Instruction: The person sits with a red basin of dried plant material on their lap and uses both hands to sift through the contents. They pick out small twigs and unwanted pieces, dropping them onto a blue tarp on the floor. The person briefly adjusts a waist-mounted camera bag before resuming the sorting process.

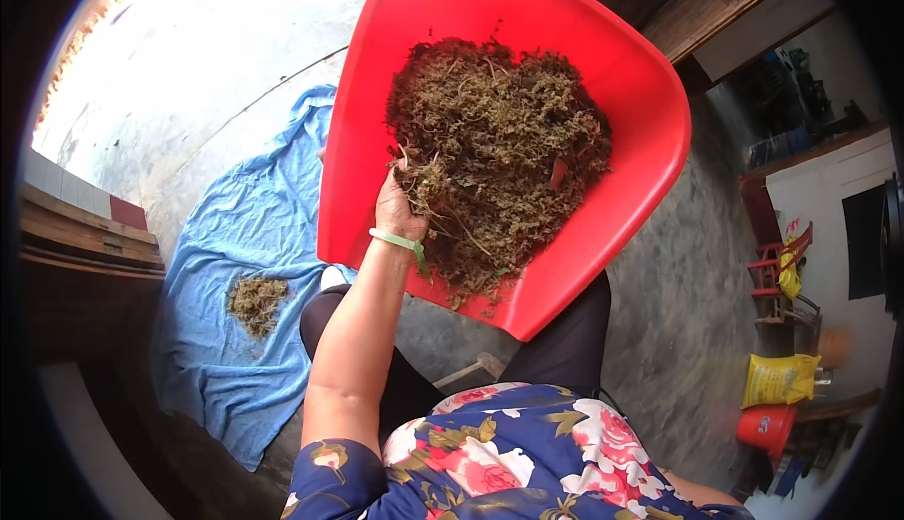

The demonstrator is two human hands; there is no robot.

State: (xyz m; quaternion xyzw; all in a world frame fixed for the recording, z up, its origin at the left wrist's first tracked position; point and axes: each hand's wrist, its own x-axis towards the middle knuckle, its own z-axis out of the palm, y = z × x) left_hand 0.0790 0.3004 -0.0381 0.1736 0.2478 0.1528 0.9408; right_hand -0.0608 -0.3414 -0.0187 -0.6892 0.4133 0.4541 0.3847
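Observation:
A large red plastic scoop-shaped pan (pixel 628 188), with one open side toward me, rests over my knees. It holds a broad heap of dried brownish-green moss (pixel 508 145) with roots and stems in it. My left hand (pixel 401 203), with a pale green band at the wrist, reaches over the near left part of the pan. Its fingers are closed around a clump of the moss and partly hidden by it. My right hand is out of view; only a bit of that arm shows at the lower right.
A blue cloth (pixel 240 237) lies on the concrete floor at my left, bearing a small moss pile (pixel 258 304). A wooden-handled tool (pixel 487 364) lies below the pan. Wooden furniture (pixel 92 237) stands at left. A yellow sack (pixel 780 379), red bucket (pixel 766 427) and red chair (pixel 770 266) are at right.

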